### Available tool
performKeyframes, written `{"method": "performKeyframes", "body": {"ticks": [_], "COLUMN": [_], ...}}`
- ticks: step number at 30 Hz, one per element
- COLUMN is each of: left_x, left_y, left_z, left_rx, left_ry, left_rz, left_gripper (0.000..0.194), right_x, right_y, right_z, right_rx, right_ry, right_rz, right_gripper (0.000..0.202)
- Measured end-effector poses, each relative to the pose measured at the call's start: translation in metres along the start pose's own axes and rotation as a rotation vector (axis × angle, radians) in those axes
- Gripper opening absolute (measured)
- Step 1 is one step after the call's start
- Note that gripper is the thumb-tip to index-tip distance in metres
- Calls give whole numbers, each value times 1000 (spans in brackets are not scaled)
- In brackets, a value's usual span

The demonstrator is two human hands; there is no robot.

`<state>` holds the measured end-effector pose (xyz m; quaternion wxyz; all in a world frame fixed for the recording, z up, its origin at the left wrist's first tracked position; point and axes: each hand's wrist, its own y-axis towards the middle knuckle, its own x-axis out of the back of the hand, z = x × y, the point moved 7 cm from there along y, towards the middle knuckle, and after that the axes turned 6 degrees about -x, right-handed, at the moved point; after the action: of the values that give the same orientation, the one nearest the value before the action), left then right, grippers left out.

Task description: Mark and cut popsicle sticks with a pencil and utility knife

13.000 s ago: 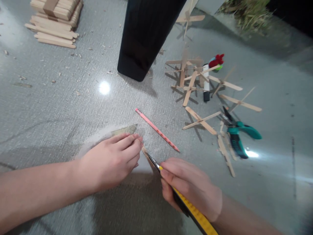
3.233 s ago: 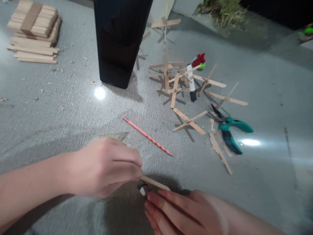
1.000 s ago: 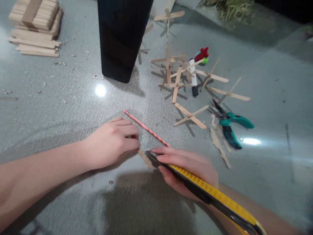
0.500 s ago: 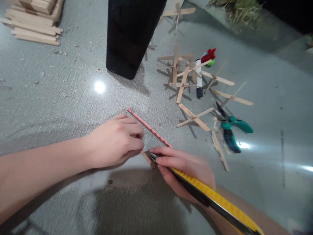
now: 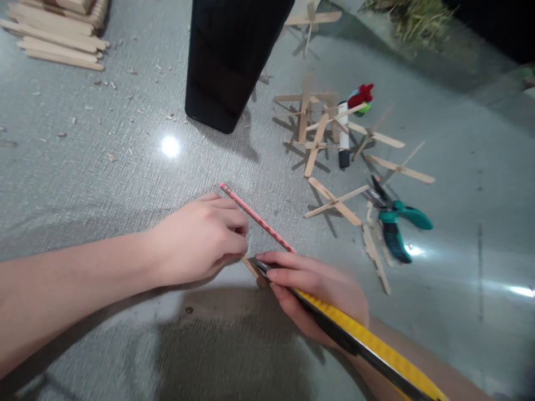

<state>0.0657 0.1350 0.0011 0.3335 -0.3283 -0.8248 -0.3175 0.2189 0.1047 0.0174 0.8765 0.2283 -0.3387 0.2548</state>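
Note:
My left hand [image 5: 209,236] is closed on a wooden craft stick [image 5: 254,273], pinning it low over the table; only the stick's near end shows beyond my fingers. My right hand [image 5: 317,287] grips a yellow and black utility knife [image 5: 371,345], with a finger along its front. The knife's blade tip touches the craft stick just beside my left fingertips. A pink pencil [image 5: 259,218] with an eraser lies slanted behind both hands, its lower end hidden by my right hand.
A black phone [image 5: 234,61] stands behind the hands. Crossed craft sticks [image 5: 334,200], a marker [image 5: 343,133] and teal pliers [image 5: 395,223] lie to the right. Stacked craft sticks [image 5: 62,42] sit at the far left, with wood chips scattered near them. Dry grass [image 5: 422,22] is at the back.
The view has shifted slightly, so background things appear a little to the right. Both hands keep nearly the same place and grip, the blade still at the craft stick.

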Motion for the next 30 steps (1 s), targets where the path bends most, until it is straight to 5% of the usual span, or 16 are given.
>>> {"method": "performKeyframes", "body": {"ticks": [23, 30], "left_x": [-5, -5], "left_y": [3, 10], "left_z": [0, 0], "left_rx": [18, 69], "left_ry": [36, 19], "left_rz": [71, 119], "left_gripper": [26, 19], "right_x": [-7, -5], "right_y": [5, 4], "right_z": [8, 9], "right_rx": [-40, -32], "right_ry": [55, -106], "right_rz": [68, 49], "right_gripper": [23, 21]}}
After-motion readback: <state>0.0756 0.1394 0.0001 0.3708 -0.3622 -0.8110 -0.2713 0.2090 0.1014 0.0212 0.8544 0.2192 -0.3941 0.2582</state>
